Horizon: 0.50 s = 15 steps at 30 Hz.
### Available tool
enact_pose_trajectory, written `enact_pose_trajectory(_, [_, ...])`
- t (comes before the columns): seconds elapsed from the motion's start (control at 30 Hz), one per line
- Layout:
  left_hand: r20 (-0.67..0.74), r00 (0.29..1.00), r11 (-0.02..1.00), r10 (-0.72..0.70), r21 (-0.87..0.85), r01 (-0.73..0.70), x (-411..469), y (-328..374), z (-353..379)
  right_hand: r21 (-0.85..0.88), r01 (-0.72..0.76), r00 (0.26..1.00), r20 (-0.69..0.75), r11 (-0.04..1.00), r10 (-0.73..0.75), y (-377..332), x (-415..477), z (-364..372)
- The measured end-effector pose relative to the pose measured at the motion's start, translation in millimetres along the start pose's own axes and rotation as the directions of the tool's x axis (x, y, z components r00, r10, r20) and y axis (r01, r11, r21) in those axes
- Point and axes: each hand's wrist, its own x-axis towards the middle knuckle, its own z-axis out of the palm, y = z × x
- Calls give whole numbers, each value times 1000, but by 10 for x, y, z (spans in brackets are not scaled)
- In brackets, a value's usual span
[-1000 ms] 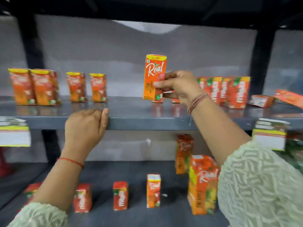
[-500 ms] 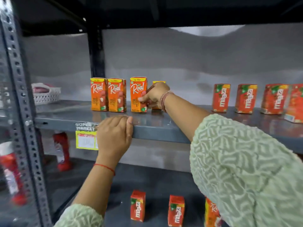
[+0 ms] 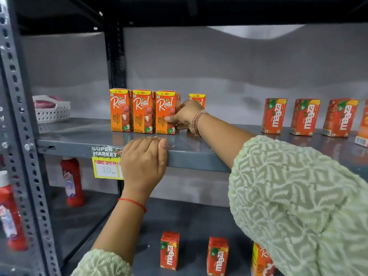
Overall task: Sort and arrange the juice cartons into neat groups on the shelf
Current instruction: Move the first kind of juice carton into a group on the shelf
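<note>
Three orange Real litchi cartons stand side by side on the grey middle shelf point(image 3: 83, 136): the left one point(image 3: 120, 110), the middle one point(image 3: 143, 111), and a third point(image 3: 164, 112) that my right hand point(image 3: 186, 116) grips at its right side. Another Real carton point(image 3: 197, 98) peeks out behind that hand. Red Maaza cartons point(image 3: 274, 116) point(image 3: 305, 117) point(image 3: 340, 117) stand spaced apart at the right. My left hand point(image 3: 143, 160) rests flat over the shelf's front edge, holding nothing.
A white basket point(image 3: 52, 110) sits at the shelf's far left. A price tag point(image 3: 105, 163) hangs on the shelf edge. On the lower shelf stand Maaza cartons point(image 3: 169, 250) point(image 3: 217, 255) and red bottles point(image 3: 72, 182). A perforated metal upright point(image 3: 19, 116) runs down the left.
My right hand carried the Real carton leftward and set it down beside the two others, closing the gap. The view swung left with it. My left hand stayed on the shelf edge.
</note>
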Motion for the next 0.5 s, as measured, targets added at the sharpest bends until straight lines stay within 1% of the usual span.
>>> enact_pose_trajectory(0.13, [16,1000,1000,9,4,-9,-12,-5,-4,36,-33,999,-29,999,34,-23,-117,-97])
enact_pose_trajectory(0.2, [34,999,1000,-7,6,6,-13,15,-15,105,23,994,-110,994,-11,-20,-236,-299])
enact_pose_trajectory(0.27, [46,997,998,-55,-13,56,-11,76,-34,120,128,968,-231,984,-98,78,-435,-582])
enact_pose_trajectory(0.37, [55,987,987,-152,-38,154,16,289,-52,-12,320,863,-409,947,-296,356,-811,-1036])
enact_pose_trajectory(0.43, [59,988,988,-145,-50,148,62,625,-25,-93,384,777,-505,919,-376,584,-1051,-1398])
enact_pose_trajectory(0.5, [57,993,989,-100,-104,105,109,1046,16,-198,402,683,-585,894,-437,794,-1243,-1746])
